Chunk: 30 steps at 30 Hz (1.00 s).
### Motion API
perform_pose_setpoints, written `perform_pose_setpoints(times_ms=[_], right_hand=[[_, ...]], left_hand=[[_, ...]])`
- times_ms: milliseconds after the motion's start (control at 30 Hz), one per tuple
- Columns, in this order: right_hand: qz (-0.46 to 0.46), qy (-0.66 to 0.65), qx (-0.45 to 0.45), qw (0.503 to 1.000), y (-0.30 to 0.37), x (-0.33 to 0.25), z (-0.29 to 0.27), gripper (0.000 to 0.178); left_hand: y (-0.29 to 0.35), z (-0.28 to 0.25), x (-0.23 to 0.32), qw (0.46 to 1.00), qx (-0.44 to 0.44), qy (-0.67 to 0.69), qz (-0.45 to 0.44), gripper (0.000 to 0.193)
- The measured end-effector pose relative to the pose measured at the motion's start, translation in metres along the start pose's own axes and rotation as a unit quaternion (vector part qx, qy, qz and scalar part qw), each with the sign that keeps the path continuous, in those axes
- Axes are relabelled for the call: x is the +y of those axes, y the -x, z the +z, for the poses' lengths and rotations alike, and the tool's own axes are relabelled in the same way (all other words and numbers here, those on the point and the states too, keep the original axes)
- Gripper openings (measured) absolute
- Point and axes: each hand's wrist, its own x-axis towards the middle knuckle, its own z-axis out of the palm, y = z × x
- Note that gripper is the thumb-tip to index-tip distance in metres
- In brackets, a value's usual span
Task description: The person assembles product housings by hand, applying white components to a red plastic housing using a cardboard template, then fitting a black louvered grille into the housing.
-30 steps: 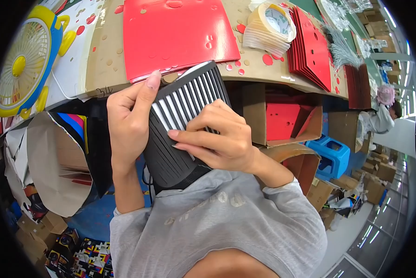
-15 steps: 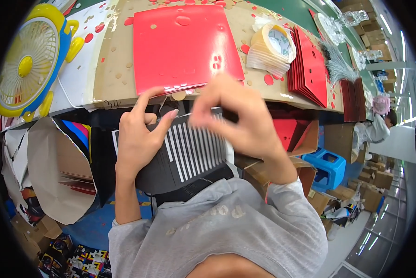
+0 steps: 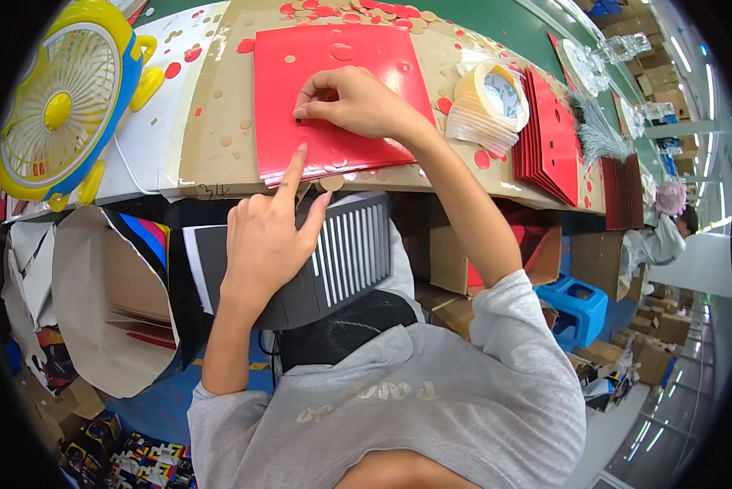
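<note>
A stack of glossy red card sheets (image 3: 366,110) lies at the table's near edge. Over its left part, my right hand (image 3: 354,102) is pinched around a small black piece (image 3: 298,121) at its fingertips, on or just above the top sheet. My left hand (image 3: 272,240) has its index finger stretched onto the stack's near edge, with the thumb apart and the other fingers curled. Beneath that hand, on my lap, a dark grey sheet (image 3: 284,306) with a row of white stripes rests tilted; the hand partly covers it.
A yellow and blue fan (image 3: 58,112) stands at the left. Right of the stack are a tape roll (image 3: 503,96) and a fanned pile of red cards (image 3: 548,130). Round cut-outs (image 3: 358,16) litter the table (image 3: 219,122). Below are a large paper bag (image 3: 81,285) and a blue stool (image 3: 576,306).
My right hand has moved from above the striped sheet up and left onto the red stack. My left hand has shifted slightly right, its index finger now straightened onto the stack.
</note>
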Motion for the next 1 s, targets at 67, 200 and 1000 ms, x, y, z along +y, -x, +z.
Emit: perform_pose_setpoints(times_ms=[67,200,1000], right_hand=[[0.005,0.018,-0.012,1.000,-0.003,-0.002,-0.001,0.023],[0.032,0.052,-0.040,0.997,-0.007,-0.006,-0.003,0.024],[0.007,0.255,0.078,0.964,-0.058,0.064,-0.065,0.055]], left_hand=[[-0.001,0.006,-0.003,0.994,0.045,-0.083,0.050,0.062],[-0.002,0.008,0.004,0.994,0.015,-0.106,0.022,0.063],[-0.009,0.015,0.005,0.983,0.069,-0.143,0.093,0.063]])
